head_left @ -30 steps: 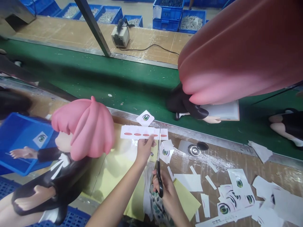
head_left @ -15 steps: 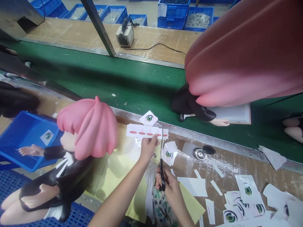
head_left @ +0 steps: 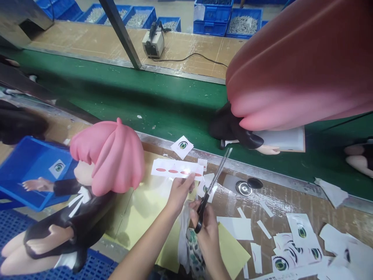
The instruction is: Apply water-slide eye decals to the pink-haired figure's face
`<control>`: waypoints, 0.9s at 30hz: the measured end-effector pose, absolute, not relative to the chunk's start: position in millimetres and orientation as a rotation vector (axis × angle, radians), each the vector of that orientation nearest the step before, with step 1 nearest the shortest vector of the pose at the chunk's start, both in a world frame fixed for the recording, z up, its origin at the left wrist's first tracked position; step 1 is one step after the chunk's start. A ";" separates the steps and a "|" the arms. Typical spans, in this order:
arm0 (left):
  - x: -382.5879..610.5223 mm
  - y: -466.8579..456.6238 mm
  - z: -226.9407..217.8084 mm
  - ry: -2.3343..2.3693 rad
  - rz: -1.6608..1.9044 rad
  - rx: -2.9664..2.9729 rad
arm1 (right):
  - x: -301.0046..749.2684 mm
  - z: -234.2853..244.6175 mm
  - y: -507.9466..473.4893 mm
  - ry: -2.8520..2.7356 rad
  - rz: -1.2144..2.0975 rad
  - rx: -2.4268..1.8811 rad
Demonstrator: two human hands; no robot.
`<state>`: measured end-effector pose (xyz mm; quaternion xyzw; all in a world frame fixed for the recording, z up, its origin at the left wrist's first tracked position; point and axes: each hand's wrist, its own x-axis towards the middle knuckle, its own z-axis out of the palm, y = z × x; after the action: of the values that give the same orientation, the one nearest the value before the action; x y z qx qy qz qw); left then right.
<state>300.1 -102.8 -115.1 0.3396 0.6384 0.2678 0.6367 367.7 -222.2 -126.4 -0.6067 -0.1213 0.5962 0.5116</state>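
Pinched in my left hand (head_left: 181,191) is a white paper strip (head_left: 163,164) printed with a row of red ovals. My right hand (head_left: 205,217) grips black-handled scissors (head_left: 210,188), whose blades point up and to the right, apart from the strip. A small cut piece of paper (head_left: 202,163) with a bit of red lies just past the strip's right end. Beyond the strip rests a green-eye decal (head_left: 183,145); another eye decal (head_left: 204,188) lies partly hidden behind the scissors.
A pink-haired figure (head_left: 107,155) sits at left beside a blue bin (head_left: 29,175). A larger pink-haired figure (head_left: 291,70) stands on the green belt (head_left: 175,101). Eye decals (head_left: 301,231) and paper scraps lie at right, near a round metal tin (head_left: 243,188).
The strip's right-end piece has come off and lies separate. The scissors have swung right, away from the strip; my left hand and the shortened strip have shifted slightly left and down.
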 end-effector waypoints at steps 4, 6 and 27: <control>290.6 -116.2 -90.7 1.354 0.549 0.758 | 358.2 -121.6 -199.7 -0.200 1.259 -1.509; 285.8 -116.7 -82.9 1.324 0.546 0.767 | 352.4 -120.8 -191.3 -0.158 1.229 -1.502; 246.0 -82.0 -97.7 1.618 0.852 0.632 | 374.6 -117.8 -252.1 -0.136 1.549 -1.481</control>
<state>246.0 -82.0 -97.7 0.2688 0.6887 0.3624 0.5675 374.6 -252.1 -117.8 -0.6061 -0.0555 0.6340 0.4771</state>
